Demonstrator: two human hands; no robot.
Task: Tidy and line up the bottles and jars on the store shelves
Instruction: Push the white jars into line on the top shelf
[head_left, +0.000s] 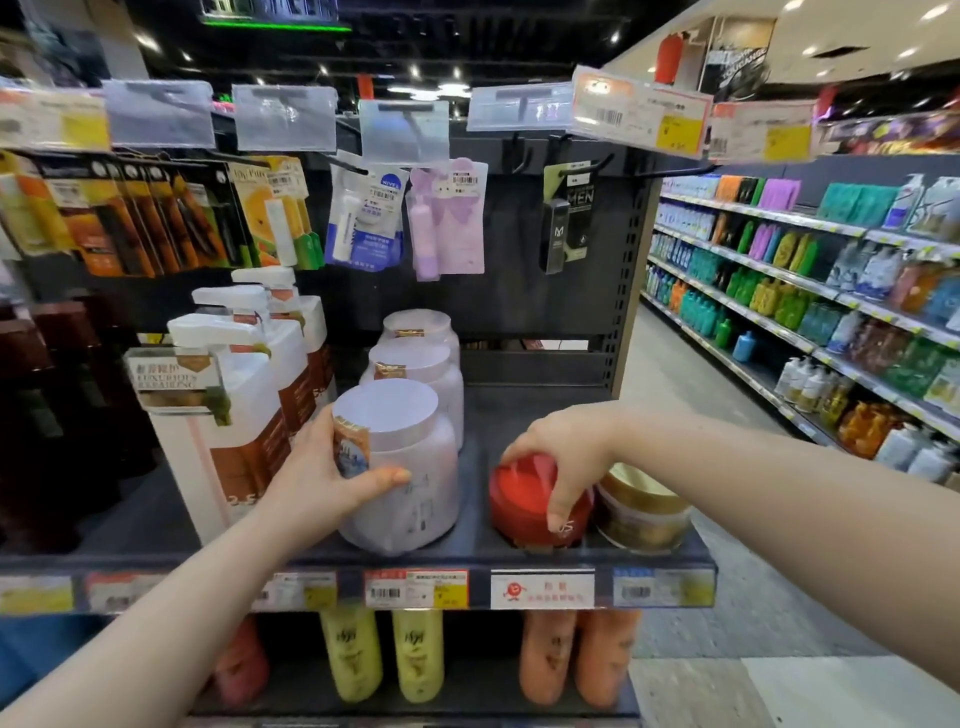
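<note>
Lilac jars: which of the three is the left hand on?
The front jar, nearest the shelf edge; left hand grips its side. Middle jar and back jar stand untouched.

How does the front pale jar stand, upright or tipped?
Upright: the front pale jar stands on its base on the shelf, lid facing up, left hand gripping it.

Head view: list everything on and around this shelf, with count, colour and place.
lilac jars: three, pale lilac, one file front to back, mid-shelf
red jar: one, red, shelf front, right of the lilac file
gold-lidded jar: one, gold and brown, right beside the red jar
pump bottles: three, white and brown, left of the lilac jars
squeeze bottles: two yellow, two orange, one reddish, lower shelf
hanging packs: several, mixed colours, pegs above
price tags: several, white, yellow, shelf edge
left hand: grips front lilac jar
right hand: grips red jar from above
</note>
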